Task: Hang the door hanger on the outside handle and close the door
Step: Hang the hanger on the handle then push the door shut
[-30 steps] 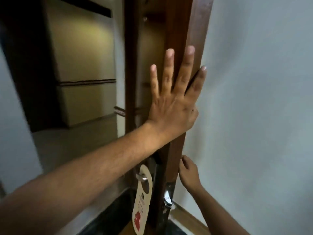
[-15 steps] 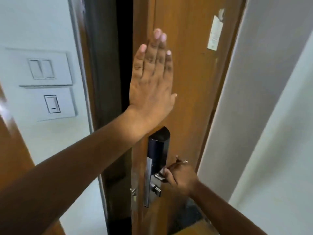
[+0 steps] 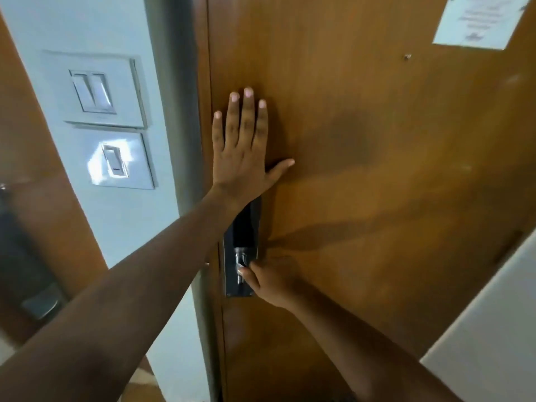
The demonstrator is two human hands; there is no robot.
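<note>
The brown wooden door (image 3: 377, 184) sits flush in its frame (image 3: 174, 140), seen from the inside. My left hand (image 3: 243, 152) lies flat on the door with fingers spread, just above the black lock plate (image 3: 243, 227). Below it my right hand (image 3: 272, 281) is wrapped around the inside metal handle (image 3: 240, 256), which it mostly hides. The door hanger and the outside handle are out of sight behind the door.
Two white switch plates (image 3: 98, 91) (image 3: 116, 161) sit on the wall left of the frame. A paper notice (image 3: 478, 21) is stuck to the door's upper right. A white wall (image 3: 493, 329) edges in at lower right.
The door has swung from wide open to shut against the frame. The hanger on the outside handle went out of sight. My left palm stayed on the door; my right hand moved onto the inside handle.
</note>
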